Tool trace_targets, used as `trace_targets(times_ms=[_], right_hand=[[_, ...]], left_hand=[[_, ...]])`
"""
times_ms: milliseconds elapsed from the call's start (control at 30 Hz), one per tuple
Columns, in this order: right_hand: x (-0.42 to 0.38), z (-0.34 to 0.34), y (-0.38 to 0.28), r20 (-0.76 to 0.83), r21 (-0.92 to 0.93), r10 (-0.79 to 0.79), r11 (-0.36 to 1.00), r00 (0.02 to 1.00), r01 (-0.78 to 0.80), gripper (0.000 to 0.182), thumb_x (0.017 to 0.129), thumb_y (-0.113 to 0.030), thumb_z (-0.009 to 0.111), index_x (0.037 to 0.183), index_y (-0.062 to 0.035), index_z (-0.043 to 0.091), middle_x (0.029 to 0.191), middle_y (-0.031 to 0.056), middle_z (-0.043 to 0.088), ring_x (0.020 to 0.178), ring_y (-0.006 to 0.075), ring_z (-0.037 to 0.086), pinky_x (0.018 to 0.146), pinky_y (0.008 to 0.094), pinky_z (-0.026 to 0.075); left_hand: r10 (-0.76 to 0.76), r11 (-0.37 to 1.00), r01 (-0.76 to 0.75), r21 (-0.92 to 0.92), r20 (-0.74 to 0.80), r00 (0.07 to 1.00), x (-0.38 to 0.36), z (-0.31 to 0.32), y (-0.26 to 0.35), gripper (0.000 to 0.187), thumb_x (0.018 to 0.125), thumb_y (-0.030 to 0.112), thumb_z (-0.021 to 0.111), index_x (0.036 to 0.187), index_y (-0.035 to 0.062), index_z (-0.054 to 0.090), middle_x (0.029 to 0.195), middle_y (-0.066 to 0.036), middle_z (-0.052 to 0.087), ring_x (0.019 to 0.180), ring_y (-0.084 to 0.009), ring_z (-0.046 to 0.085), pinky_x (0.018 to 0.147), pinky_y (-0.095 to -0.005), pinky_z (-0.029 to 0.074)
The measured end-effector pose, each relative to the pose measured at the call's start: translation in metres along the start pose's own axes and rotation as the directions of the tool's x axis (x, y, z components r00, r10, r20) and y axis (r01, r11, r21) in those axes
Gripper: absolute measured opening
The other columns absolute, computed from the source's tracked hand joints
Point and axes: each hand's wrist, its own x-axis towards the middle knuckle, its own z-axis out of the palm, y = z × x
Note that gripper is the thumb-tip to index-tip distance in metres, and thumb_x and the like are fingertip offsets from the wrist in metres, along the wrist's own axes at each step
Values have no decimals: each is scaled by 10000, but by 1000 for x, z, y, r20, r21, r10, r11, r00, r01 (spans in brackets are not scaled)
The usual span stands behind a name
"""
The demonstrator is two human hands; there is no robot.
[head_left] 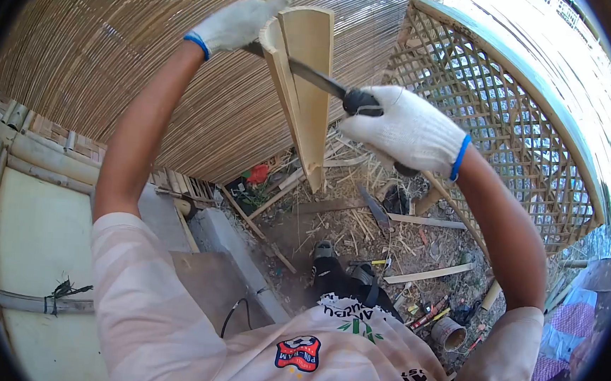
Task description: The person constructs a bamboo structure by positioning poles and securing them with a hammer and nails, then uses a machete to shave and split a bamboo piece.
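Observation:
A split length of bamboo (315,39), hollow side facing me, stands tilted in front of me with its narrow lower end near the ground. My left hand (240,24), in a white knitted glove with a blue cuff, grips its upper left edge; some fingers are hidden. My right hand (412,131), gloved the same way, is closed round the black handle of a large knife (317,76). The blade lies across the bamboo and through its left wall, with its far end showing close below my left hand. A dark crack runs down the bamboo from its top.
Behind is a wall of thin bamboo slats (149,95); a bamboo lattice panel (495,112) leans at right. Shavings and strips litter the ground, with a handsaw (374,208), a hammer (371,262) and a cut bamboo tube (449,334). A concrete block (227,245) lies left of my feet.

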Motion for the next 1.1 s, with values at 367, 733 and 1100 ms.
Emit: trace_targets(times_ms=[367, 733, 1100], right_hand=[[80, 51, 117, -175, -70, -127, 991, 976, 116, 328, 867, -290, 681, 1037, -9, 699, 903, 207, 727, 835, 340, 710, 816, 433, 552], [157, 12, 99, -191, -322, -113, 946, 975, 46, 312, 909, -344, 672, 1028, -56, 675, 782, 148, 724, 731, 314, 741, 692, 456, 597], [187, 135, 178, 305, 287, 178, 920, 936, -268, 410, 834, -455, 702, 961, -70, 762, 795, 129, 737, 723, 255, 690, 745, 408, 551]], left_hand=[[561, 765, -539, 352, 48, 827, -10, 76, -29, 289, 1003, 406, 627, 1090, 183, 789, 801, -155, 733, 733, -361, 714, 696, -482, 574], [527, 819, -462, 340, -129, 840, 56, 78, -94, 248, 966, 405, 709, 1097, 197, 740, 859, -96, 753, 767, -302, 740, 693, -419, 588], [694, 681, -628, 377, -56, 718, 87, 233, -211, 322, 916, 463, 724, 1014, 170, 811, 896, -172, 749, 862, -380, 729, 791, -463, 593]])
